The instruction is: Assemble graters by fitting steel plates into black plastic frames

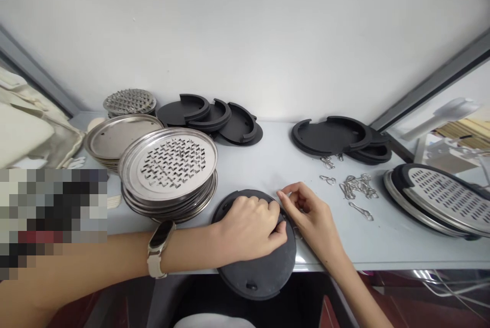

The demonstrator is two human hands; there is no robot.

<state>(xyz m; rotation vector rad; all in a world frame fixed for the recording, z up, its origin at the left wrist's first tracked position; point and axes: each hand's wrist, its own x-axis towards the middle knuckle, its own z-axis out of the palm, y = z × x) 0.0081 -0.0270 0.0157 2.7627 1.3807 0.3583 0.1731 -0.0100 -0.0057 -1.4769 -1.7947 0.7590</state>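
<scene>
A round black plastic disc [264, 277] lies in front of me, its near edge jutting past the table's front edge. My left hand [248, 228] is closed over the disc's upper middle, fingers curled and knuckles up. What it grips, if anything, is hidden under the palm. Beside the disc's right rim, my right hand [312, 218] has its thumb and bent fingers close together; I cannot make out anything between them. A bit of bent wire shows under that hand. Loose metal wire clips [358, 186] lie to the right of it.
Left stands a stack of round metal grater plates [172, 164], with plain metal plates [124, 136] behind. Black ring-edged holders [239, 122] lean along the wall; more holders [331, 136] lie back right. Holders fitted with grater plates [447, 200] are stacked at the right.
</scene>
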